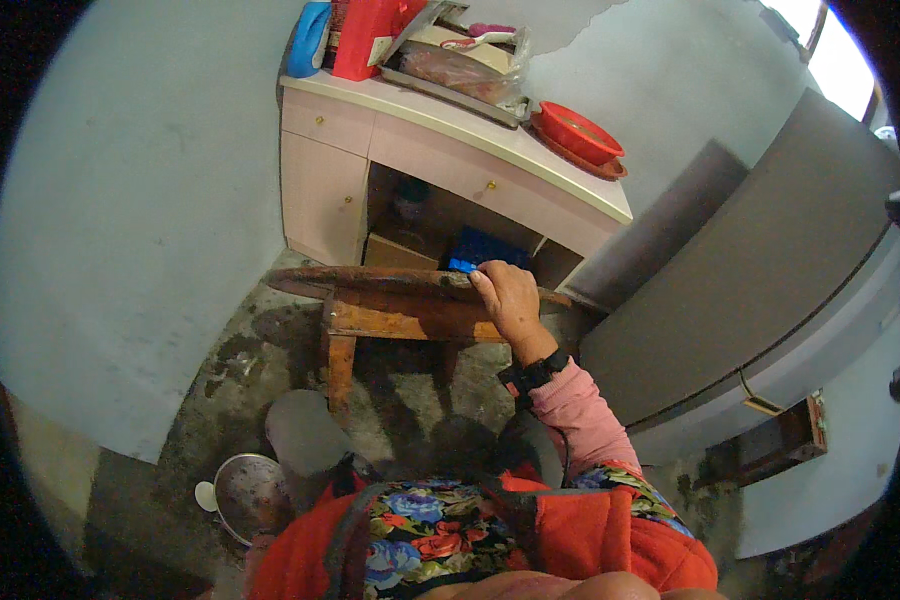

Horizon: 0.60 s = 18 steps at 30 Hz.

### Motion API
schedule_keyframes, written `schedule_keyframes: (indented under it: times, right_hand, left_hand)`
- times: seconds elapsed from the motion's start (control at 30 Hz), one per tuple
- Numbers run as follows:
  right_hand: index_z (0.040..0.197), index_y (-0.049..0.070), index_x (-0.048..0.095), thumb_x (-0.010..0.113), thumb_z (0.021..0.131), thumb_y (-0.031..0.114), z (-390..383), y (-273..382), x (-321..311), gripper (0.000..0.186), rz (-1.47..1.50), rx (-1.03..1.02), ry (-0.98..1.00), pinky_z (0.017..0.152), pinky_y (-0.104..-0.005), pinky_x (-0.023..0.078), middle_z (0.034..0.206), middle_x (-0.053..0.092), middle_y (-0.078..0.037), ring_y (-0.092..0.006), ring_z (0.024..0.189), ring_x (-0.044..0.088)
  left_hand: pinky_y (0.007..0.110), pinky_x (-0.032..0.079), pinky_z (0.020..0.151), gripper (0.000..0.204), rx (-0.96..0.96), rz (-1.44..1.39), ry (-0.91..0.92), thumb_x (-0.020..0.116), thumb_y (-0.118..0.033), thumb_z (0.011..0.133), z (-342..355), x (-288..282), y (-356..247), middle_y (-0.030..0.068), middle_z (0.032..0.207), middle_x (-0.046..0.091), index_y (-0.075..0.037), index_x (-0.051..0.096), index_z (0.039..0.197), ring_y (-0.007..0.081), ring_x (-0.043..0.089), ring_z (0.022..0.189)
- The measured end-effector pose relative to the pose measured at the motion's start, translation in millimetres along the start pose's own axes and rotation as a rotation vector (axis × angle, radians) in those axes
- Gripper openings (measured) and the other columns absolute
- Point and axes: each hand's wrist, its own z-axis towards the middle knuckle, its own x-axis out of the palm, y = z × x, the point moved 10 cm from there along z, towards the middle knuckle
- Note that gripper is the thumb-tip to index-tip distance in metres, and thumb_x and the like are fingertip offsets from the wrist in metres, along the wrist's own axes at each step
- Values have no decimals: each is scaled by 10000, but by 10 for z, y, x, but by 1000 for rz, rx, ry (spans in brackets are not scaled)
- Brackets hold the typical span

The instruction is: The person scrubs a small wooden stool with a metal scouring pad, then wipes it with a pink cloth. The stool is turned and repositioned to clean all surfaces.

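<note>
My right hand (512, 302) has its fingers curled over the edge of a dark wooden board (385, 279), thumb on the near side. Seen almost edge-on, the board rests against or on a low wooden stool (410, 318); the exact contact is hidden. At the lower left, a round metal pot (250, 490) with a pale handle sits low beside my leg. A blurred, skin-toned patch next to the pot's rim may be my left hand (258, 548). Its fingers cannot be made out.
Behind the stool stands a pale cabinet (325, 190) with an open shelf. On it are a blue bottle (310, 40), a red container (363, 40), a metal tray (455, 95) with a bagged item, and a red basin (580, 135). A grey refrigerator (740, 270) flanks the right.
</note>
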Motion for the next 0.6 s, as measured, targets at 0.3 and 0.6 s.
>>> schedule_keyframes:
  times: [0.3, 0.6]
  right_hand:
    - [905, 85, 657, 494, 960, 402, -27, -9, 26, 361, 33, 10, 7, 748, -470, 419, 842, 644, -129, -357, 832, 597]
    - [903, 72, 654, 495, 959, 400, -21, 0, 4, 368, 30, 4, 1, 732, -471, 425, 836, 638, -145, -356, 822, 602]
  left_hand:
    - [422, 518, 746, 447, 7, 12, -3, 617, -403, 903, -11, 40, 94, 95, 1039, 656, -84, 600, 1215, 267, 631, 929]
    - [420, 527, 720, 458, 48, 11, -16, 608, -421, 912, -165, 43, 143, 90, 1014, 666, -73, 601, 1209, 260, 643, 903]
